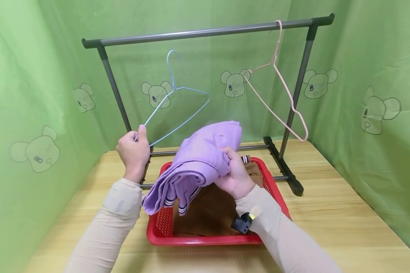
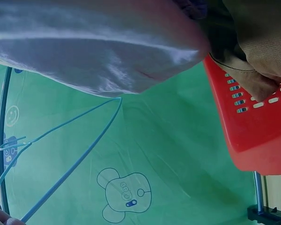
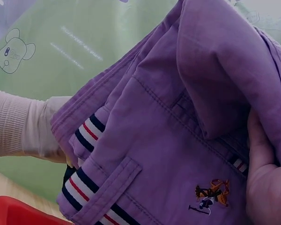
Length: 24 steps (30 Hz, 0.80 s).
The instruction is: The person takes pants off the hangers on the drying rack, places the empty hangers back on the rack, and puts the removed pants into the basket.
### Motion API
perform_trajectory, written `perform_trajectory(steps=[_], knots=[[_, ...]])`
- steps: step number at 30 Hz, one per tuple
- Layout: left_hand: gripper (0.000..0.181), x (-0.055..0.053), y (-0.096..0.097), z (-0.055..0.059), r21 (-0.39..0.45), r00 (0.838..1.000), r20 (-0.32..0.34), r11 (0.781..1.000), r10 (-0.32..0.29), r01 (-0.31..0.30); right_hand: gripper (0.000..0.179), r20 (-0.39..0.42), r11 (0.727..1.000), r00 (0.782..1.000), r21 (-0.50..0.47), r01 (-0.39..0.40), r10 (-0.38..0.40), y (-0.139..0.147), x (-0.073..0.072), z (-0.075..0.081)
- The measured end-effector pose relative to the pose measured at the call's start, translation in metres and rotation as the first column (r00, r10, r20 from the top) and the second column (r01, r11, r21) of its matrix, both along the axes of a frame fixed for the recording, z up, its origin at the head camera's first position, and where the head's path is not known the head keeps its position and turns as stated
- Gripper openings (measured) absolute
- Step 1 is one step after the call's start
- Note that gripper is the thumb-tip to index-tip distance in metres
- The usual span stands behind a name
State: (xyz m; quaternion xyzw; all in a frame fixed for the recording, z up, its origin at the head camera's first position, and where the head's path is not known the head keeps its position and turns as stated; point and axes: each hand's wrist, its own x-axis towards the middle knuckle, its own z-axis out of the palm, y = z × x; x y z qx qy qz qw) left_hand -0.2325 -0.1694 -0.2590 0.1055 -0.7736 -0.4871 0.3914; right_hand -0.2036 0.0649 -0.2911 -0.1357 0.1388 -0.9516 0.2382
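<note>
My left hand [image 1: 134, 149] grips one end of a light blue wire hanger [image 1: 158, 108], whose hook points up below the rack's bar. The same hanger [image 2: 75, 165] crosses the lower left of the left wrist view. With my right hand [image 1: 237, 176] I hold a bundle of purple pants [image 1: 208, 146] over the red basket, fingers sunk in the cloth. In the right wrist view the pants [image 3: 154, 126] show a belt loop, navy, white and red striped trim and a small embroidered figure. Brown cloth [image 1: 208, 212] lies in the basket beneath.
A red plastic basket [image 1: 205, 240] sits on the wooden table [image 1: 331, 227]. Behind it stands a grey metal clothes rack [image 1: 191, 35], with a pink hanger [image 1: 283, 76] hooked near the right end of its bar. Green curtains [image 1: 37, 94] with bear drawings surround the table.
</note>
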Motion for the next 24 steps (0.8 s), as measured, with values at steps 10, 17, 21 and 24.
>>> perform_trajectory(steps=[10,17,21,24], knots=[[0.044,-0.0003,0.0009,-0.001,0.005,1.0,0.0,1.0,-0.009,0.009,0.02,-0.003,0.998,0.999,0.036,-0.054,0.054,0.0008,-0.0015,-0.0037],[0.044,-0.0011,-0.0004,-0.0016,-0.004,1.0,-0.003,1.0,0.002,-0.002,0.033,0.028,0.994,0.999,0.097,-0.045,0.043,-0.0004,-0.0016,-0.0074],[0.044,-0.0008,-0.0007,-0.0009,0.001,1.0,-0.003,1.0,-0.001,0.001,0.056,0.026,0.995,0.998,0.081,-0.058,0.056,-0.0031,-0.0008,-0.0078],[0.044,-0.0004,-0.0005,-0.0002,0.003,1.0,-0.002,1.0,-0.005,0.005,0.05,0.028,0.995,0.998,0.073,-0.064,0.062,-0.005,-0.0005,-0.0073]])
